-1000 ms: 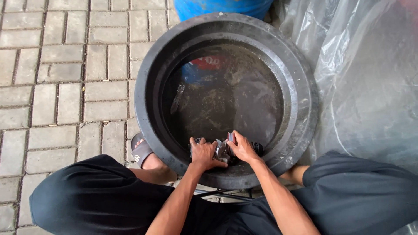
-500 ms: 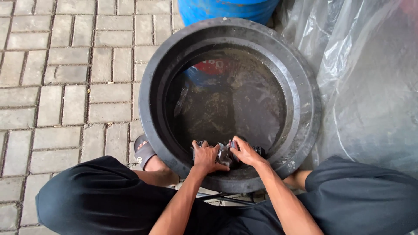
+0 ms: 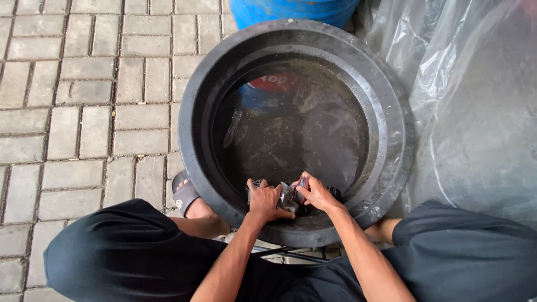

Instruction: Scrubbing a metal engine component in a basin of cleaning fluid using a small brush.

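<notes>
While you crouched over the black tub [image 3: 391, 140], both hands met at its near wall, just at the murky water. Your left hand [image 3: 265, 201] and right hand [image 3: 316, 193] were curled shut on one small dark wet object [image 3: 289, 197], pinned between them, likely for scrubbing. Blue barrel [image 3: 296, 10] sat far, plastic sheet [image 3: 475, 112] right, sandal [image 3: 184, 193] on pavers [image 3: 84, 112] left.

Matt black plastic tub [image 3: 391, 168], rough brick paving [image 3: 84, 112].

Grey brick paving [image 3: 84, 112]; clear plastic sheeting [image 3: 475, 112] right; blue drum [image 3: 296, 10]; daylight.
</notes>
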